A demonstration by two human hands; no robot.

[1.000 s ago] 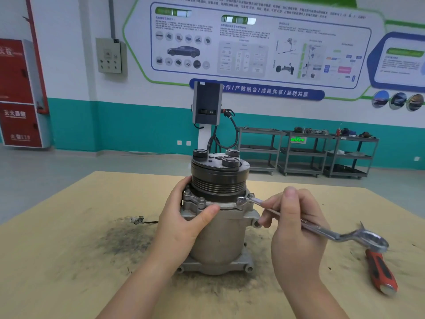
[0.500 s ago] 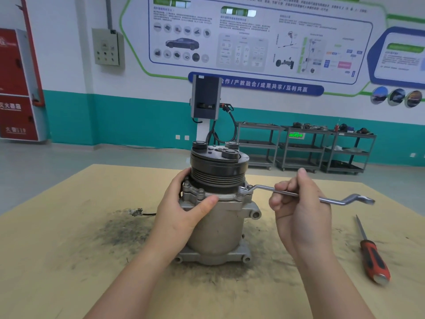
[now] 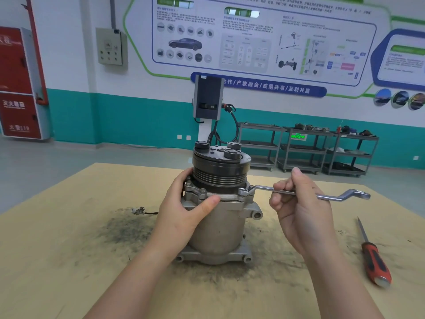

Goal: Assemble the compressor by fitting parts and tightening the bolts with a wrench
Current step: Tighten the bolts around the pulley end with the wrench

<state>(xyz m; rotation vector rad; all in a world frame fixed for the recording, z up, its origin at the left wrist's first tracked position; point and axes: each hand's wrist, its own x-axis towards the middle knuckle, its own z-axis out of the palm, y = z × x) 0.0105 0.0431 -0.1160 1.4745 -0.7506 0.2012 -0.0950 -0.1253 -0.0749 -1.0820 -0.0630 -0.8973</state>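
The compressor (image 3: 220,226) stands upright in the middle of the table, a grey metal body with a black pulley (image 3: 220,171) on top. My left hand (image 3: 184,210) grips its left side just under the pulley, thumb across the flange. My right hand (image 3: 301,215) holds the shaft of a silver ring wrench (image 3: 326,195). The wrench lies roughly level, and its left ring end sits on a bolt (image 3: 244,191) at the right of the flange. Another flange bolt (image 3: 202,192) shows beside my left thumb.
A red-handled screwdriver (image 3: 373,261) lies on the table (image 3: 57,261) at the right. A small connector with a wire (image 3: 139,211) lies left of the compressor. Dark grime marks the tabletop around the base. Shelf carts (image 3: 305,150) and a charging post stand beyond the far edge.
The wrench has swung from pointing toward me and down-right to lying level and pointing right, its ring end staying on the bolt. My right hand rose with it. The left hand kept its hold.
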